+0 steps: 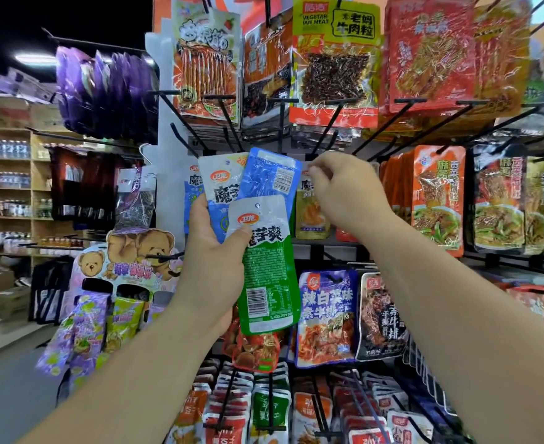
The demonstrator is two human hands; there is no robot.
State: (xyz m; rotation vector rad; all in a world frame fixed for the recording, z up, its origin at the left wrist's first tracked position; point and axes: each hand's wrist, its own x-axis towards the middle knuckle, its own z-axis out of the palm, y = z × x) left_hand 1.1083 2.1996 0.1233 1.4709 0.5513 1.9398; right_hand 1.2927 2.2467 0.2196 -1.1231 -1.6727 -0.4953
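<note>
My left hand (213, 251) grips a fan of three flat snack packets in front of a hook rack. The front one is a green packet (265, 283) with a white top, pinned under my thumb. Behind it stand a blue packet (269, 177) showing its barcode side and a white-and-blue packet (221, 184). My right hand (347, 193) is raised just right of the blue packet, fingers curled, fingertips near a yellow packet (309, 216) hanging on the rack. Whether it pinches anything I cannot tell.
Black metal hooks (328, 123) jut out toward me from the rack. Red and orange snack bags (434, 56) hang above and to the right, and more packets (325, 318) fill the rows below. A bear display stand (129, 261) and wooden shelves (7, 187) stand left.
</note>
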